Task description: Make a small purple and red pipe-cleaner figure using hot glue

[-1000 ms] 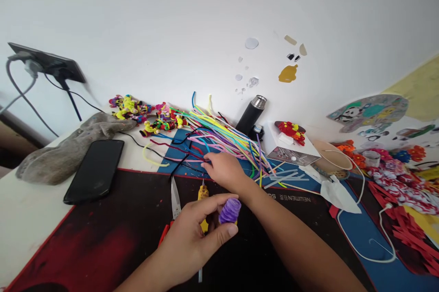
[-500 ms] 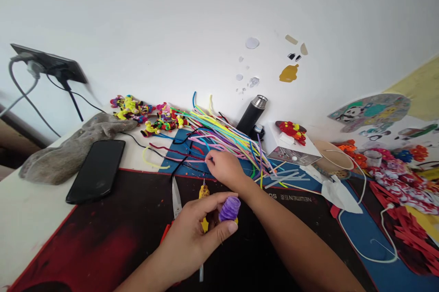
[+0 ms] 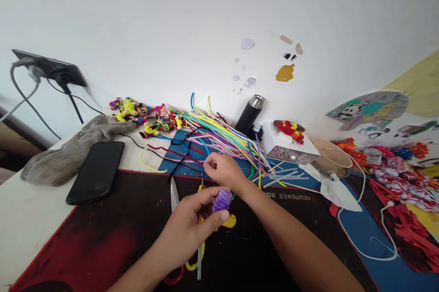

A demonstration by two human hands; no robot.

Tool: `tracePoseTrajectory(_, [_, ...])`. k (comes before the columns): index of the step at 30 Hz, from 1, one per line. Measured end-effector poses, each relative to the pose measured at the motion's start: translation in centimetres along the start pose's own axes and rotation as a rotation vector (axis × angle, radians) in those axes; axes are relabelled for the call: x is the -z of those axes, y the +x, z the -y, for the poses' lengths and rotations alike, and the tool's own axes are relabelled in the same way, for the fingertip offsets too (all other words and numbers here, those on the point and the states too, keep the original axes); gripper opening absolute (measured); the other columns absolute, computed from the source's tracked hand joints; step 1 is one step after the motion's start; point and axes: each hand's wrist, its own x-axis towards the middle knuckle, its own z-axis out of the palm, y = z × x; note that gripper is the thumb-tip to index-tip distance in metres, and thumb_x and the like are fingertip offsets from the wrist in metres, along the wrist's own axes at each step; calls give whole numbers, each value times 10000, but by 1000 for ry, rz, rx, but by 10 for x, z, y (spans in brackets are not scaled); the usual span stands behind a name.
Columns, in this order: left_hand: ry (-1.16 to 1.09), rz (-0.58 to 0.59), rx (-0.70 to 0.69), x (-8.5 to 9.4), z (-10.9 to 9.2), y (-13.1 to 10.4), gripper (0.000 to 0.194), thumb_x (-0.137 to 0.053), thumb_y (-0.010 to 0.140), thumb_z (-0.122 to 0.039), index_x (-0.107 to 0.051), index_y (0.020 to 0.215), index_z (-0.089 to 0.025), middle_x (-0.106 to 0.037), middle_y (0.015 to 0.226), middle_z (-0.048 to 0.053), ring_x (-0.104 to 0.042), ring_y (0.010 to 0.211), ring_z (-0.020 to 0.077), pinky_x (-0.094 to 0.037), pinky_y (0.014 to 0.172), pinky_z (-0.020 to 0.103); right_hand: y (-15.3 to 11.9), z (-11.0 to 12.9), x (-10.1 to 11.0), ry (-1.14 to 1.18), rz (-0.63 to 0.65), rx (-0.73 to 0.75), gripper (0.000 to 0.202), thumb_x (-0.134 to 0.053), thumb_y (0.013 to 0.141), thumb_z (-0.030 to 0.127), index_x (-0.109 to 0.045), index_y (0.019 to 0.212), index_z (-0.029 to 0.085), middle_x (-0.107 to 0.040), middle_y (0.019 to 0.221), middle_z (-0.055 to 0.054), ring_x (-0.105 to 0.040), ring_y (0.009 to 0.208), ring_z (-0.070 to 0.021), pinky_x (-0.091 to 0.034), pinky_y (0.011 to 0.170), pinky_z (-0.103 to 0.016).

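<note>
My left hand [image 3: 188, 230] grips a small purple coiled pipe-cleaner piece [image 3: 221, 199] between thumb and fingers, just above the dark mat [image 3: 103, 232]. Further out, my right hand [image 3: 224, 169] pinches a pale pink pipe cleaner at the near edge of the pile of coloured pipe cleaners [image 3: 222, 138]. Scissors with yellow and red handles [image 3: 199, 255] lie under my left hand, their blade [image 3: 174, 189] showing to its left.
A black phone [image 3: 96, 170] and a grey cloth [image 3: 65, 154] lie at the left. Finished pipe-cleaner figures [image 3: 147, 116] sit by the wall. A black flask [image 3: 249, 114], a white box [image 3: 291, 145], a white cable [image 3: 363, 232] and red paper flowers [image 3: 404, 182] crowd the right.
My right hand has closed its fingers on a pipe cleaner and lifted slightly. My left hand shifted a little left and up with the purple piece, uncovering the scissor handles.
</note>
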Motion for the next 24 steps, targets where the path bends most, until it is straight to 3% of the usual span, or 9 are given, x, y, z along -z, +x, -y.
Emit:
tracePoseTrajectory(9, [-192, -8, 34, 3, -3, 6, 537, -870, 858, -559, -798, 1224, -173, -713, 888, 28, -572, 688, 145, -521, 621, 261, -25, -15, 6, 335, -4, 40, 78, -625, 944, 213, -654, 872, 218, -667, 757, 33, -603, 677, -143, -448, 645, -248])
tracePoseTrajectory(14, [-171, -22, 64, 4, -5, 7, 575, -898, 818, -581, -794, 1208, -172, -721, 866, 23, -567, 649, 136, -502, 607, 263, -35, -26, 13, 497, -27, -9, 90, -602, 990, 286, -639, 930, 231, -626, 697, 57, -545, 518, -130, -424, 544, -253])
tracePoseTrajectory(24, [-139, -32, 107, 4, -7, 7, 638, -889, 798, -637, -787, 1211, -161, -734, 864, 37, -586, 660, 153, -489, 620, 277, -34, -30, 23, 290, -96, -4, 90, -617, 988, 233, -677, 921, 220, -687, 770, 31, -606, 657, -151, -453, 659, -260])
